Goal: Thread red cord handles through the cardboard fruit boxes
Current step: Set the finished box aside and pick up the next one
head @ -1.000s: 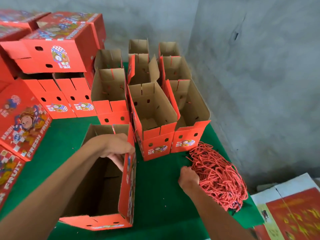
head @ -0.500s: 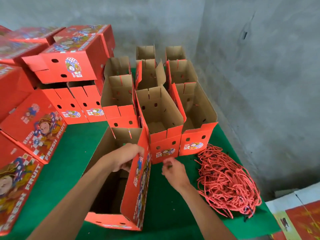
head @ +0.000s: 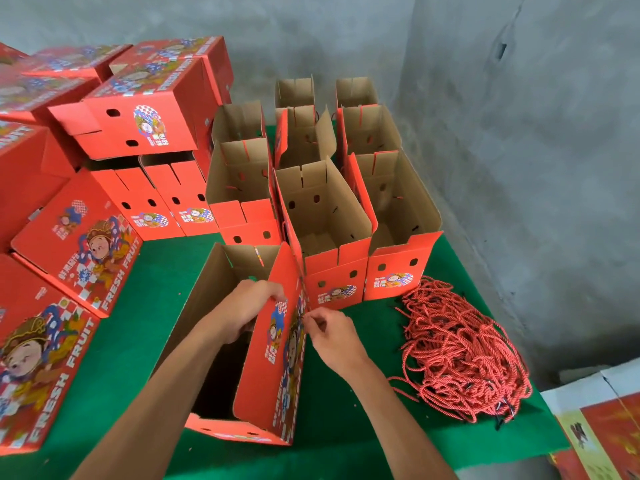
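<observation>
Green table (head: 346, 427): two hands, one cord pile (head: 460, 355).

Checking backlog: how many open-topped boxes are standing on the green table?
9 open boxes: one nearest the camera; two in the left column; three in the middle; three on the right. More may be hidden behind.

Open box (head: 266, 362) at table (head: 346, 427) centre-front. Left hand (head: 249, 306) inside its rim at 12, right hand (head: 332, 337) against its outer wall at 3, probably pinching a cord end, hard to tell. Cord pile (head: 460, 355) on table at 3. Rows of open boxes (head: 325, 216) at 12. Closed boxes (head: 79, 244) stacked from 9 to 11.
</observation>
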A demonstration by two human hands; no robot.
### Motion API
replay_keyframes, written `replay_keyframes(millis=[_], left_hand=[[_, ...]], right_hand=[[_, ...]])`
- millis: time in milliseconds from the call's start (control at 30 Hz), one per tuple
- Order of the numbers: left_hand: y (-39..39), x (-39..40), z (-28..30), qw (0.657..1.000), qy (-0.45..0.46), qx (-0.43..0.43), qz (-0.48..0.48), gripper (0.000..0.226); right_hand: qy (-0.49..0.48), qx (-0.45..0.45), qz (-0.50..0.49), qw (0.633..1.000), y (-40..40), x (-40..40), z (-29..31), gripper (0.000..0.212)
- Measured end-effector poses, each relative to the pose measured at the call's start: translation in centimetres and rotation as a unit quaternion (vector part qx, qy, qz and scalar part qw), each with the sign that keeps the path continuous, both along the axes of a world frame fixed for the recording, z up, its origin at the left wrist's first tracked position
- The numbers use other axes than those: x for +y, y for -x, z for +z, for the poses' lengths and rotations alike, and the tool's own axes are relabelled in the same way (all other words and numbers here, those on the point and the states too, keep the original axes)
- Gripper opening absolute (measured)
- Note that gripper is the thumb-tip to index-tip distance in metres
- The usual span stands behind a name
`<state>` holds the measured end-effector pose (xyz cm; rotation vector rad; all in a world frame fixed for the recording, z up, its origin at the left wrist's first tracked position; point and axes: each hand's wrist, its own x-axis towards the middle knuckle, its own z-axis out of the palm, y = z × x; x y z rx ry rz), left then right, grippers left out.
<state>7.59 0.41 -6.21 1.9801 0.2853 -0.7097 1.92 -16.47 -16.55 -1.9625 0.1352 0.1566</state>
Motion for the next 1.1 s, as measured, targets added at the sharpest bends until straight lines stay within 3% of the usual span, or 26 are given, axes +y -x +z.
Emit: replay_keyframes(millis=[333, 533, 667, 767, 1100], left_hand=[[0.0, 3.0, 0.3, 0.998, 0.049, 0.031, 0.017, 0.040], [-0.6, 5.4, -0.1, 0.988, 0.111, 0.099, 0.033, 0.059], [-1.5, 6.5, -0.5, 0.985, 0.126, 0.094, 0.075, 0.045], [-1.9, 7.1, -0.6, 0.981, 0.134, 0.085, 0.109, 0.048], [-2.5, 7.8, -0.4, 0.973, 0.177, 0.078, 0.128, 0.024]], right_hand=[[0.012, -0.033, 0.030, 0.999, -0.4, 2.4, 0.6, 0.014], [0.019, -0.058, 0.033, 0.998, -1.4, 3.3, 0.7, 0.012], [0.026, -0.061, 0.033, 0.997, -2.4, 4.1, 1.2, 0.012], [0.033, -0.066, 0.034, 0.997, -3.0, 4.6, 1.6, 0.011], [0.106, -0.118, 0.051, 0.986, -3.6, 5.5, 2.3, 0.014]])
